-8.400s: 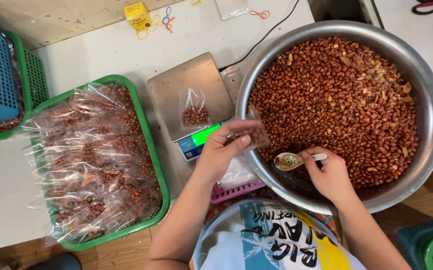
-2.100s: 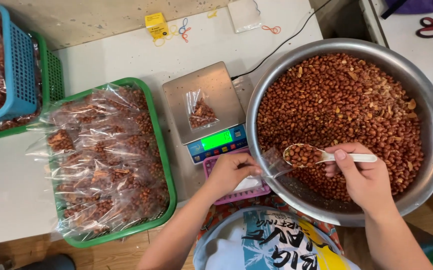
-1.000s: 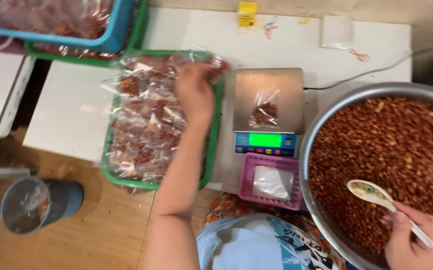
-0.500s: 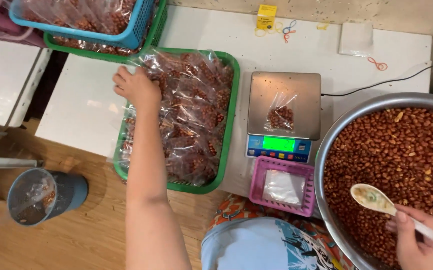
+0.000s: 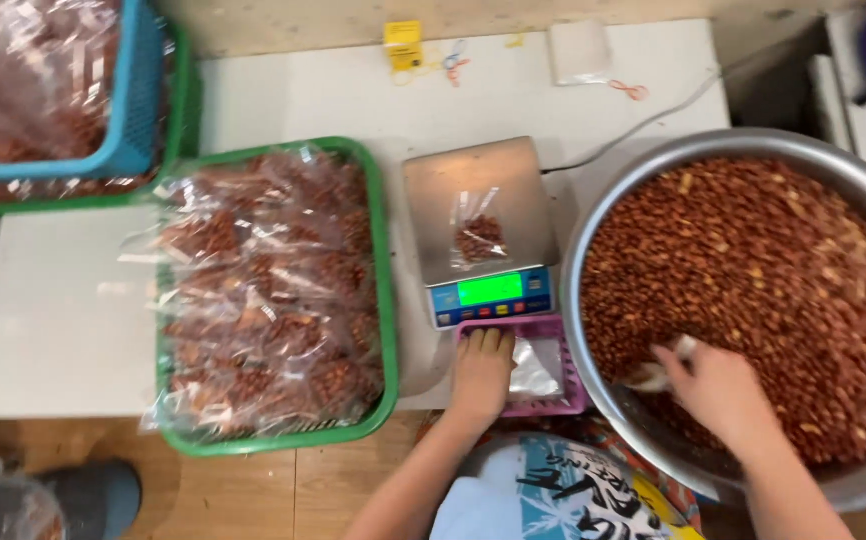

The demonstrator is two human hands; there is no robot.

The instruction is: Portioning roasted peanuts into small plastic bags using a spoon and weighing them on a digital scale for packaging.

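the white table [image 5: 283, 100] carried everything. on its right sat the big metal bowl [image 5: 858, 190], filled with brown peanuts [image 5: 763, 260]. left of it lay the green tray [image 5: 385, 290], heaped with clear packets of peanuts [image 5: 263, 290], and at the far left a blue basket [image 5: 138, 90] of more packets sat inside a green basket [image 5: 181, 110]. between tray and bowl stood the scale [image 5: 478, 205], lit green at the front, with one small bag of peanuts [image 5: 478, 237] on its plate. just in front of the scale was the pink basket [image 5: 563, 330] holding empty clear bags [image 5: 531, 365]. the left hand [image 5: 481, 370] rested in that pink basket, fingers laid together flat on the bags; whether it pinched one, i could not tell. the right hand [image 5: 718, 390] was down in the bowl among the peanuts, fingers curled round the white spoon [image 5: 653, 372], whose bowl end was half hidden.
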